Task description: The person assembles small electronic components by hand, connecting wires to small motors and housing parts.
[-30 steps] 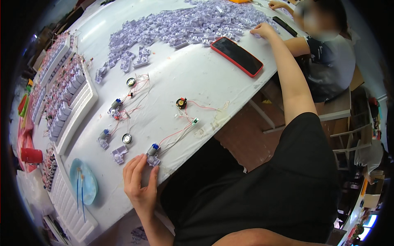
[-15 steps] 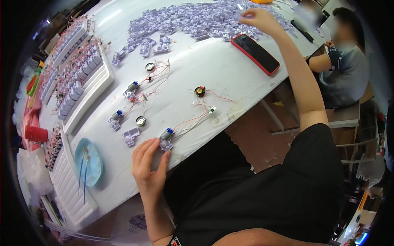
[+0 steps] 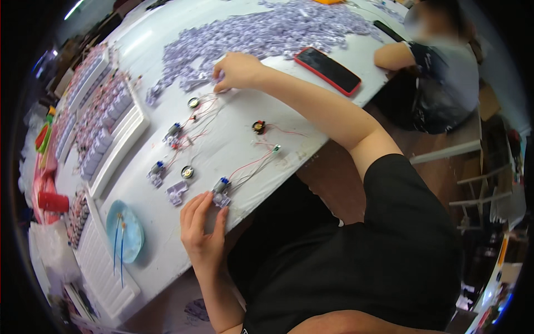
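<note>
My left hand (image 3: 201, 231) rests at the near table edge. Its thumb and forefinger close about the corner of a pale purple plastic housing (image 3: 221, 200), which carries a small blue-ended motor (image 3: 222, 185) with red and white wires. My right hand (image 3: 239, 71) reaches across to the near edge of a heap of purple housings (image 3: 261, 30); its fingers are curled around one purple housing (image 3: 221, 74), mostly hidden. Between the hands lie two more motor assemblies (image 3: 173, 133) (image 3: 156, 172), a loose housing (image 3: 177, 192), and round speakers (image 3: 187, 171) (image 3: 193, 103) (image 3: 258, 127) with wires.
White foam trays (image 3: 119, 147) with wired parts stand at the left. Near them is a light blue dish (image 3: 127, 247) with two thin blue sticks (image 3: 122, 261). A red-cased phone (image 3: 328, 71) lies right of the heap. Another person (image 3: 439, 72) sits at the far right.
My right hand has moved left and nearer, from the heap's right part to its near left edge, and its fingers have closed on a housing. My left hand stays at the motor's housing.
</note>
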A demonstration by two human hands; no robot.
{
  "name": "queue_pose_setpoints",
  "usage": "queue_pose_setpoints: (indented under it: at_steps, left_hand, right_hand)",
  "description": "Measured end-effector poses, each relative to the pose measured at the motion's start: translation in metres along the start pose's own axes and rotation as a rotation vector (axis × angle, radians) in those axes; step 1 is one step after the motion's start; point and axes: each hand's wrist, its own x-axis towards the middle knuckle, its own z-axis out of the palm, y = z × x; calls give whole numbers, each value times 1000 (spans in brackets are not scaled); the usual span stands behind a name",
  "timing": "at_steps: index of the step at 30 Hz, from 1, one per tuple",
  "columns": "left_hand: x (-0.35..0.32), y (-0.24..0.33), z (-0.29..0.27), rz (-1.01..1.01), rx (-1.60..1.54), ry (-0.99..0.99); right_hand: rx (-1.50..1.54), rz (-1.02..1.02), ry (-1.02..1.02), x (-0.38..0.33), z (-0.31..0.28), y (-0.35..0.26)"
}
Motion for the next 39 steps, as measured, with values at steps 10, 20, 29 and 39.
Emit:
queue_pose_setpoints:
  at_steps: [10, 20, 29, 39]
  left_hand:
    - [3, 1, 1, -25, -8, 2]
    - [2, 2, 0, -46, -8, -11]
    - [5, 0, 4, -27, -13, 23]
    - [4, -2, 4, -6, 15, -2]
  right_hand:
    - [-78, 418, 666, -63, -96, 244]
    - [-91, 760, 390, -91, -89, 322]
    - [-86, 558, 437, -78, -105, 268]
    - [89, 8, -99, -5, -18, 65]
